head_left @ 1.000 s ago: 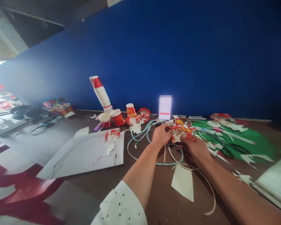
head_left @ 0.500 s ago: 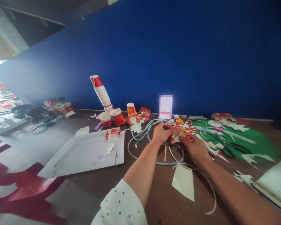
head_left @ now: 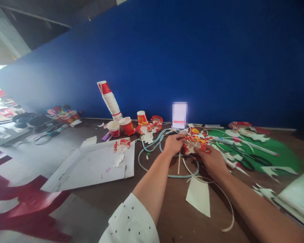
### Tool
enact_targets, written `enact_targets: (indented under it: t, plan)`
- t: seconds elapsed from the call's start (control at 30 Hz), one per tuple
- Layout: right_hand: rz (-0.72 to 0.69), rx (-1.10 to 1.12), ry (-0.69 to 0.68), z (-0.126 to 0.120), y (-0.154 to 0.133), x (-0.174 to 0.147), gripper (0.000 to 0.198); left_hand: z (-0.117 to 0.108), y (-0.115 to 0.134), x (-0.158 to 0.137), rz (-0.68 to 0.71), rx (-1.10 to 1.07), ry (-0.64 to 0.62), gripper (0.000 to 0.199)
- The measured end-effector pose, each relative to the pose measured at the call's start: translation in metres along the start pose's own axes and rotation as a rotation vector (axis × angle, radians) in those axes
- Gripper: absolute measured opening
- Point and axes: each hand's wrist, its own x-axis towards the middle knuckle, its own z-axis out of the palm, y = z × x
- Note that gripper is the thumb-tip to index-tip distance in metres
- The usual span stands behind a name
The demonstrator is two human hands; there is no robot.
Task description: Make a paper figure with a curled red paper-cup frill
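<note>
Between my hands is a red-and-white cut paper cup point(head_left: 192, 147), its wall snipped into curled strips that fan out around the base. My left hand point(head_left: 173, 145) has thumb and fingers pinched together at its left edge. The fingers of my right hand point(head_left: 213, 161) grip the lower right edge, partly hidden behind the strips. A thin wooden stick point(head_left: 179, 164) lies below the cut cup, close to my left hand. Loops of pale blue cable point(head_left: 142, 165) and a white cable point(head_left: 226, 199) run around and under my hands.
Left of my hands are a tilted stack of paper cups point(head_left: 111, 103), two upright cups and a white board point(head_left: 88, 168) bearing a cut-out. A lit phone point(head_left: 179, 114) leans at the blue wall. On the right, black-handled scissors point(head_left: 260, 160), markers and paper scraps lie over green sheet point(head_left: 285, 155).
The fingers of my left hand have shifted very slightly at the edge of the cut paper cup. Otherwise the hands and objects look the same.
</note>
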Motion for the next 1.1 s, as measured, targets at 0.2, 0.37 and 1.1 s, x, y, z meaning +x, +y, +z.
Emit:
enact_targets:
  t: [0.2,0.37,1.1]
  plan:
    - [0.004,0.039,0.004,0.001,0.005,0.004,0.028,-0.002,0.004,-0.002,0.039,0.099,-0.003,0.026]
    - [-0.021,0.016,-0.005,0.0,0.009,0.007,0.026,-0.004,0.006,-0.003,0.046,0.182,-0.001,0.025]
    - [-0.193,-0.288,0.001,-0.001,0.009,0.006,0.021,-0.004,0.009,-0.009,0.049,0.439,0.036,0.024]
